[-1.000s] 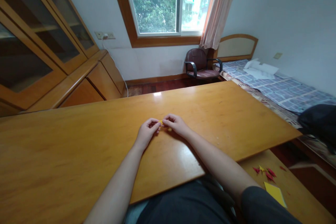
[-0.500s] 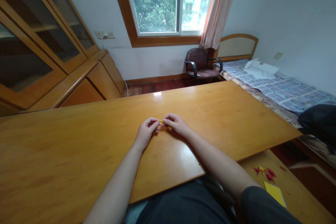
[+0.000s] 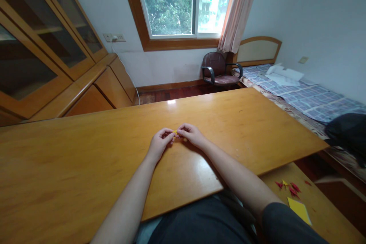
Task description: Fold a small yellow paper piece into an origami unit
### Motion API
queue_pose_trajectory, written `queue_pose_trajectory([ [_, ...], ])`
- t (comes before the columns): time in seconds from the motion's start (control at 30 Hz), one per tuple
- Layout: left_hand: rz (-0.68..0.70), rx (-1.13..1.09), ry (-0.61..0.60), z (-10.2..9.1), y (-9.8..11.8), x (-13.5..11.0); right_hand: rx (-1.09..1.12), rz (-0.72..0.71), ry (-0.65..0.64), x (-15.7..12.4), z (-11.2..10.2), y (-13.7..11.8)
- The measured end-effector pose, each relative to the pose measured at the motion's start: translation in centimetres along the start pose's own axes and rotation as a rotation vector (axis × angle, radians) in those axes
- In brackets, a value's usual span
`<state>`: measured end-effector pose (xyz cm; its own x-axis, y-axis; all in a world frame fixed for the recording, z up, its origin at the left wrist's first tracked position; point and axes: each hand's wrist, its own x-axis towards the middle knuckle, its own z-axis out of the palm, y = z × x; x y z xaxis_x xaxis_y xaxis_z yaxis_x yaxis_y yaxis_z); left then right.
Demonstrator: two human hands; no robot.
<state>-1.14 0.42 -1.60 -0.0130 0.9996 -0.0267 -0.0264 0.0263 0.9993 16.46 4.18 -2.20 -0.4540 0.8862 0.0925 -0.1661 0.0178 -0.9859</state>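
A small piece of yellow paper (image 3: 175, 132) is pinched between my two hands above the wooden table (image 3: 94, 160). My left hand (image 3: 160, 143) grips its left end between thumb and fingers. On the other end, my right hand (image 3: 191, 134) closes thumb against fingertips. Most of the paper is covered by my fingers, so its folds cannot be made out. On a lower wooden surface at my right lie several small folded red paper pieces (image 3: 294, 189) and a folded yellow one (image 3: 284, 183), near a stack of yellow paper sheets (image 3: 299, 211).
Beyond the table stands a maroon armchair (image 3: 215, 70) under the window. Along the right is a bed (image 3: 311, 91) with white papers and a black bag (image 3: 347, 135) on it. A glass-doored cabinet (image 3: 42, 38) fills the left side.
My left thumb has shifted slightly to the right over the yellow paper, leaving less of it visible. Both hands otherwise stay in the same place.
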Motion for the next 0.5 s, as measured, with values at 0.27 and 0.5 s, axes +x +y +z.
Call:
queue_pose_trajectory([
  [0.27, -0.009, 0.012, 0.024, 0.19, 0.07, 0.05, -0.035, -0.006, 0.008, -0.06, 0.19, -0.12],
  [0.5, 0.011, 0.029, 0.010, -0.05, -0.16, 0.09, -0.080, -0.002, 0.011, -0.09, 0.16, -0.08],
])
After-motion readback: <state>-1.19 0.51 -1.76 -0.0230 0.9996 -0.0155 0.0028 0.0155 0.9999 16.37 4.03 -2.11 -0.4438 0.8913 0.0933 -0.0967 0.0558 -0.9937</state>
